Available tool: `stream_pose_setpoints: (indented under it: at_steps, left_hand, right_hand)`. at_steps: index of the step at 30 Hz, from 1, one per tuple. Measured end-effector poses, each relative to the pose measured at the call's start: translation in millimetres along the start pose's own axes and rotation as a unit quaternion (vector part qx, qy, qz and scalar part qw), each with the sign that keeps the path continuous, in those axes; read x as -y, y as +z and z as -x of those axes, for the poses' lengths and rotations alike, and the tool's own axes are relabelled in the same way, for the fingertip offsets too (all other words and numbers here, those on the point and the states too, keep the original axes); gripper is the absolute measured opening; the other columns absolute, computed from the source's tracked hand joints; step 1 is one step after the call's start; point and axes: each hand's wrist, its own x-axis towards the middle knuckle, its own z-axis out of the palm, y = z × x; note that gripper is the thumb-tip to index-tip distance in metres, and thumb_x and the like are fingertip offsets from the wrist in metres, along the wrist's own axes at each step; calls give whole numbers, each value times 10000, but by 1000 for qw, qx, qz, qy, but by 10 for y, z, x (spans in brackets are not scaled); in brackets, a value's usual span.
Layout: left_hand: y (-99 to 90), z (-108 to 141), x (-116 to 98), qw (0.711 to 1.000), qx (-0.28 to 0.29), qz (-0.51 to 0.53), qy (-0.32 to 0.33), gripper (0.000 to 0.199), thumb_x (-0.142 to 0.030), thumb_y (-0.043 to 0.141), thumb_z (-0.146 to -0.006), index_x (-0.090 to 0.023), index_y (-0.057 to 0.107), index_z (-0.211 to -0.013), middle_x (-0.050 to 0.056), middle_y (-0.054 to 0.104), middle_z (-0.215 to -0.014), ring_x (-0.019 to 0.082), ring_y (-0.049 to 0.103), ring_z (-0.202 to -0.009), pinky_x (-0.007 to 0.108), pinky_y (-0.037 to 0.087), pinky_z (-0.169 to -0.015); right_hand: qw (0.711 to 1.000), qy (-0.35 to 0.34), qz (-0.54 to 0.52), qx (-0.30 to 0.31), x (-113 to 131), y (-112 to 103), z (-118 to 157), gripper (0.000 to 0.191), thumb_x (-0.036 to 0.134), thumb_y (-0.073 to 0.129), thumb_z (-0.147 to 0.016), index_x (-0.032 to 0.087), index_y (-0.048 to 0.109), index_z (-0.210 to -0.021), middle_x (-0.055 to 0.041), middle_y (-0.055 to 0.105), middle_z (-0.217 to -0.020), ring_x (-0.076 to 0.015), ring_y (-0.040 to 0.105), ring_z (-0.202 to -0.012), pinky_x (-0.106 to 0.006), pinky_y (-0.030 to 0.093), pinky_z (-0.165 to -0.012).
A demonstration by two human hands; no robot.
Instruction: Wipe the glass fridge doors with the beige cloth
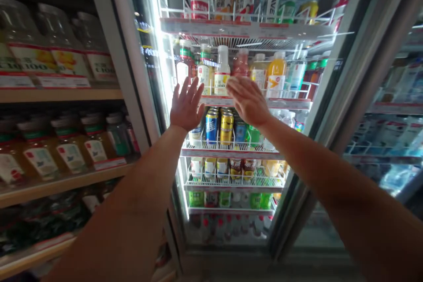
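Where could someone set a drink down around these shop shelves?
The wooden shelf's front lip on the left, below the big plastic jars and their price strips, looks bare and narrow; so does the lower wooden lip under the bottled drinks. The cooler's wire shelves are crowded with cans and bottles, behind the left hand and right hand.

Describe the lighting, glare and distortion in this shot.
In the head view, glare blooms along the fridge door; the bottles on the left shelves sit dim; wide-angle distortion stretches the left arm and right arm; the left hand and right hand stay fairly sharp.
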Motion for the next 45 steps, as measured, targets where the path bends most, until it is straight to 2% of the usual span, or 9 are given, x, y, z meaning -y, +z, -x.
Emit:
stream_pose_setpoints:
  at_steps: [4,7,11,18,24,30,37,42,45]
  left_hand:
    - [-17,-9,-19,1000,12,19,-15,647,-420,368,-1032,-254,222,-1641,49,233,-1687,287,89,-1578,555,43,-1298]
    - [-20,-11,-21,1000,12,20,-16,643,-430,365,-1037,-251,228,-1639,54,244,-1683,285,91,-1578,554,48,-1297]
    - [-28,-10,-19,1000,6,26,-14,640,-435,375,-1037,-267,233,-1638,51,253,-1679,285,113,-1576,552,60,-1297]
    - [-31,-15,-21,999,10,32,-16,640,-437,363,-1032,-245,253,-1632,56,247,-1680,283,95,-1577,552,44,-1298]
    - [-30,-11,-14,1000,9,27,-6,640,-414,363,-1033,-233,242,-1634,62,236,-1683,282,82,-1579,558,45,-1296]
    - [-38,-14,-22,1000,6,11,-5,643,-407,380,-1030,-237,242,-1634,60,246,-1680,280,93,-1578,556,71,-1297]
    - [-38,-8,-35,1000,12,17,-8,651,-419,353,-1042,-236,193,-1646,51,231,-1686,270,72,-1579,545,54,-1304]
    - [-37,-17,-27,1000,19,22,-10,651,-463,313,-1045,-204,226,-1635,68,251,-1677,268,53,-1577,555,47,-1303]
    - [-43,-28,-30,999,34,19,-21,668,-506,271,-1043,-146,299,-1604,57,247,-1679,269,24,-1574,515,25,-1313]
  right_hand:
    - [995,84,-6,-58,30,65,-86,608,181,383,-1029,287,282,-1618,-17,377,-1643,-276,209,-1571,-575,181,-1297]
    - [997,-56,-32,51,407,299,303,566,196,454,-1024,293,378,-1577,-19,497,-1569,-223,343,-1523,-500,284,-1284]
    - [953,-238,-50,181,606,400,606,442,182,438,-1048,265,533,-1472,21,584,-1492,-137,480,-1432,-349,377,-1242]
    - [998,49,20,-25,210,70,142,609,184,420,-1041,326,280,-1617,-8,451,-1599,-251,302,-1543,-531,269,-1285]
    - [984,-137,-19,113,243,103,117,543,218,450,-1042,320,374,-1570,31,527,-1544,-187,419,-1478,-451,350,-1262]
    - [996,67,-2,-55,-130,0,-332,594,211,382,-1025,309,312,-1606,10,417,-1615,-293,225,-1566,-602,177,-1300]
    - [993,-84,-17,80,120,108,-434,609,208,423,-1008,334,321,-1595,32,466,-1582,-223,342,-1522,-487,232,-1306]
    - [997,54,-7,-60,-121,22,-631,603,223,348,-1034,318,257,-1622,17,385,-1628,-294,206,-1571,-599,146,-1301]
    - [999,41,-1,-29,44,78,-521,589,208,361,-1030,296,299,-1610,5,402,-1622,-273,219,-1569,-569,178,-1306]
